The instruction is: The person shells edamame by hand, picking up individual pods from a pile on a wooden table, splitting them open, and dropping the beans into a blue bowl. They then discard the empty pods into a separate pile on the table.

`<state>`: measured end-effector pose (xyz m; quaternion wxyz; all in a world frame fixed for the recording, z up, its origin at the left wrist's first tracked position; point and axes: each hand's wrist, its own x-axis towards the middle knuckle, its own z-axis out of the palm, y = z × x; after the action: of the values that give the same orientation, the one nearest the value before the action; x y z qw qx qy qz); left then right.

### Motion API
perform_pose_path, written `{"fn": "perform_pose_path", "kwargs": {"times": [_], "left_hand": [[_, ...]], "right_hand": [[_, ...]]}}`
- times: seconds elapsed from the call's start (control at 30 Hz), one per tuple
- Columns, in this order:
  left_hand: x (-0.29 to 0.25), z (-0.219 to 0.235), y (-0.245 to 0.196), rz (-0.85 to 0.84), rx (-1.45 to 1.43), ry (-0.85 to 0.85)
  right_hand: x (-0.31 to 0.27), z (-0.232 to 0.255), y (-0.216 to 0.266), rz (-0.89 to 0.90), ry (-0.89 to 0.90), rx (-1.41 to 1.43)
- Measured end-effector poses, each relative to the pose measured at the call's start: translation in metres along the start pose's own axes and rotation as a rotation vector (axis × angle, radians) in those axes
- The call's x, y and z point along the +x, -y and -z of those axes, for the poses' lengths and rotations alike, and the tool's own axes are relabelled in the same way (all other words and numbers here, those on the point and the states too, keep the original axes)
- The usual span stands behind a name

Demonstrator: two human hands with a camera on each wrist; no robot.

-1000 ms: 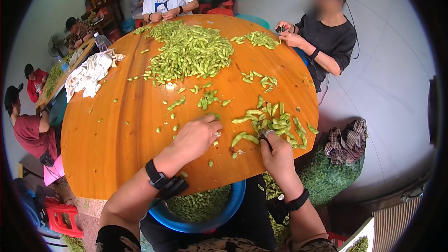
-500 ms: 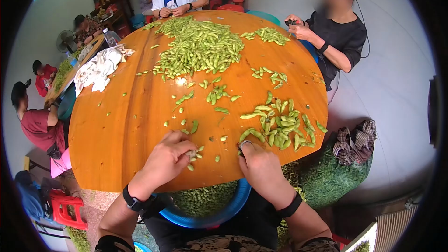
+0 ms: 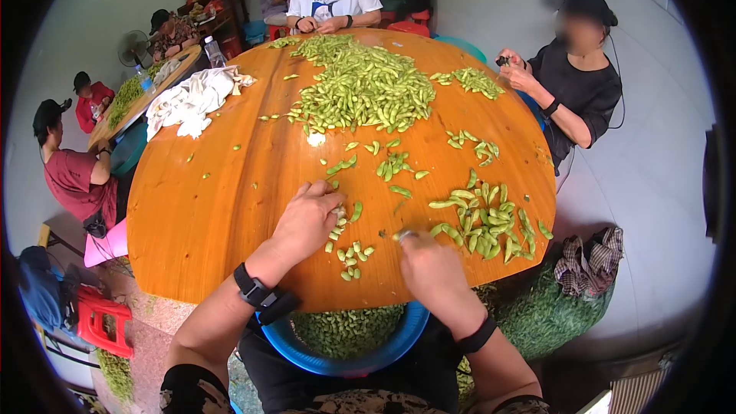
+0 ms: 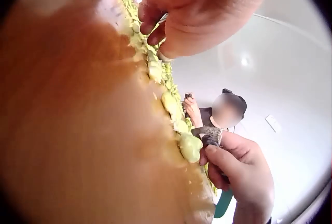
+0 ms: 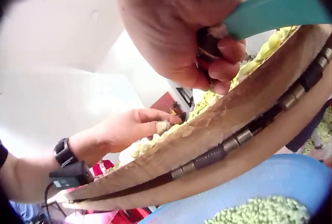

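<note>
My left hand (image 3: pixel 307 218) reaches low over the wooden table (image 3: pixel 207 238), fingers relaxed and angled down among shelled green beans (image 3: pixel 350 261) and a few pods. A pale covering shows at its thumb tip (image 5: pixel 162 126). My right hand (image 3: pixel 433 268) is nearer the table's front edge, with curled fingers around a small dark tool (image 4: pixel 211 137) that has a grey, ridged part at the thumb side; most of the tool is hidden in the palm. Loose edamame pods (image 3: pixel 491 222) lie in a spread pile beyond the right hand.
A large heap of pods (image 3: pixel 360 84) covers the far middle. Below the front edge sits a blue basin (image 3: pixel 414 337) with beans. A white cloth (image 3: pixel 192 100) lies at the left. People sit around, one in black (image 3: pixel 579 92) at the right. A green sack (image 3: pixel 567 322) stands beside the table.
My left hand first drew back toward the front edge with beans, then moved forward again; a small group of beans now lies behind it. The right hand has drawn away from the pod pile.
</note>
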<state>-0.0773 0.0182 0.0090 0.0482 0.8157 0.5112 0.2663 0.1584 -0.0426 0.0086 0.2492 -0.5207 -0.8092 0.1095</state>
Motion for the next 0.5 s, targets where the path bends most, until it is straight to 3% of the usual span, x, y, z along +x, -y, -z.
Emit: {"fn": "perform_pose_path", "kwargs": {"times": [0.17,0.3,0.37,0.4,0.47,0.5], "left_hand": [[0.016,-0.004,-0.020,-0.029,0.129,0.144],[0.022,-0.014,-0.030,-0.080,0.144,0.136],[0.029,-0.017,-0.042,0.039,0.013,0.285],[0.032,-0.023,-0.047,0.034,0.011,0.282],[0.041,-0.040,-0.060,-0.160,-0.274,0.233],[0.049,-0.039,-0.067,-0.157,-0.242,0.245]], "right_hand": [[-0.006,-0.008,0.018,0.100,0.097,0.096],[-0.012,0.005,0.004,0.058,-0.003,0.110],[-0.019,0.010,-0.015,0.032,-0.085,0.122],[-0.022,0.014,-0.021,0.032,-0.088,0.116],[-0.027,0.020,-0.032,-0.044,-0.084,0.152],[-0.030,0.022,-0.036,-0.088,-0.075,0.161]]}}
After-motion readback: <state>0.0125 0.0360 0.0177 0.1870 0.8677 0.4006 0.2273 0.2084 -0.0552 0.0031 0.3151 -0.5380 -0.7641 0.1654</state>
